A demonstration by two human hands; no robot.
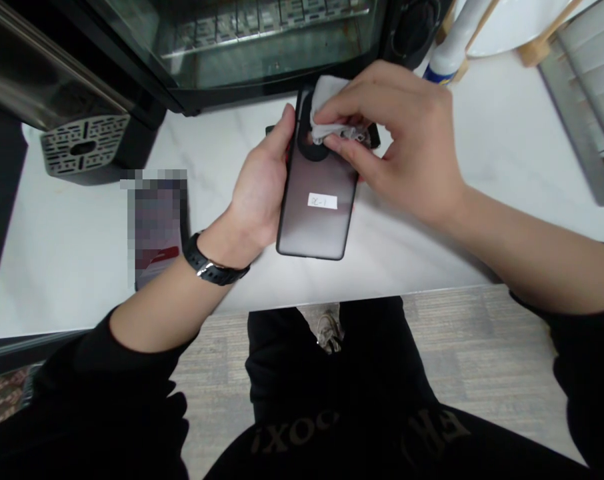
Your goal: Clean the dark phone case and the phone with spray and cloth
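My left hand [259, 193] grips a dark grey phone [317, 213] by its left edge, back side up, above the white counter [507, 160]. A small white label sits on the phone's back. My right hand [397, 143] pinches a small grey-white cloth [327, 110] and presses it on the round black camera ring at the phone's top. A black watch is on my left wrist.
A black toaster oven [262, 40] with a glass door stands at the back. A black appliance with a vented tray [82, 143] is at the left. A blurred-out object [155, 227] lies on the counter's left. A metal rack [587, 100] is at the right.
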